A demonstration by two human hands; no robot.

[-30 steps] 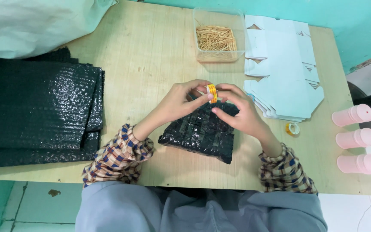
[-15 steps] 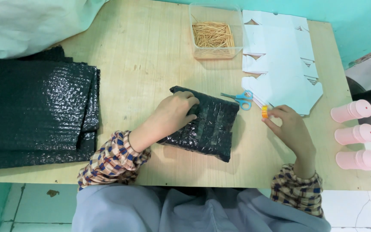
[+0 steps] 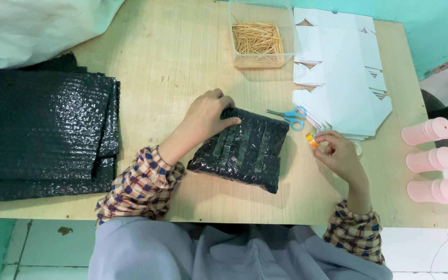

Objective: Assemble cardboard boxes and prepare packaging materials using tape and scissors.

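Note:
A parcel wrapped in black bubble wrap lies on the wooden table, with tape strips across its top. My left hand presses down on its upper left corner. My right hand hovers to the right of the parcel and pinches a small orange tape roll between its fingertips. Blue-handled scissors lie just above the parcel's right corner, between the two hands.
A stack of black bubble wrap sheets fills the table's left side. A clear box of thin wooden sticks stands at the back. Flat white cardboard blanks are piled at the right. Three pink cylinders lie at the right edge.
Both hands were together at the parcel's top with the orange roll. My right hand has carried the roll off to the right, uncovering the scissors; my left hand stays on the parcel.

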